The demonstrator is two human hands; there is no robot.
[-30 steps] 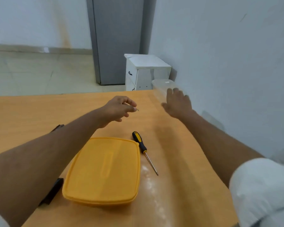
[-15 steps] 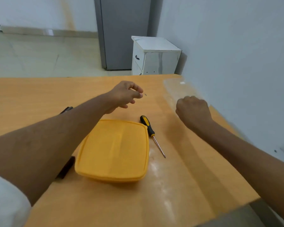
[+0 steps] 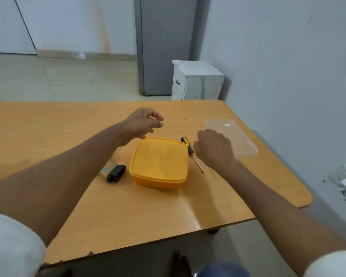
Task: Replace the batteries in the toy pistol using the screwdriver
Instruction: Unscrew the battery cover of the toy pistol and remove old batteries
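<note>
A black-and-yellow screwdriver (image 3: 189, 149) lies on the orange table (image 3: 128, 206), just right of a closed yellow box (image 3: 159, 162). My right hand (image 3: 214, 149) hovers right beside the screwdriver's handle, fingers loosely bent, holding nothing. My left hand (image 3: 143, 123) hangs above the table behind the box, fingers curled apart and empty. A tiny dark screw-like speck (image 3: 186, 118) lies on the table beyond it. A black toy part (image 3: 116, 173) with a yellowish piece lies left of the box, partly hidden by my left forearm.
A clear plastic tray (image 3: 231, 136) lies near the table's right edge by the wall. Past the far edge stand a small white cabinet (image 3: 196, 80) and a grey fridge (image 3: 166, 43). The table's near edge is chipped.
My right hand drew back from the clear tray to beside the screwdriver. The thin pin pinched in my left fingers is gone from them. The view pulled back, showing the black part.
</note>
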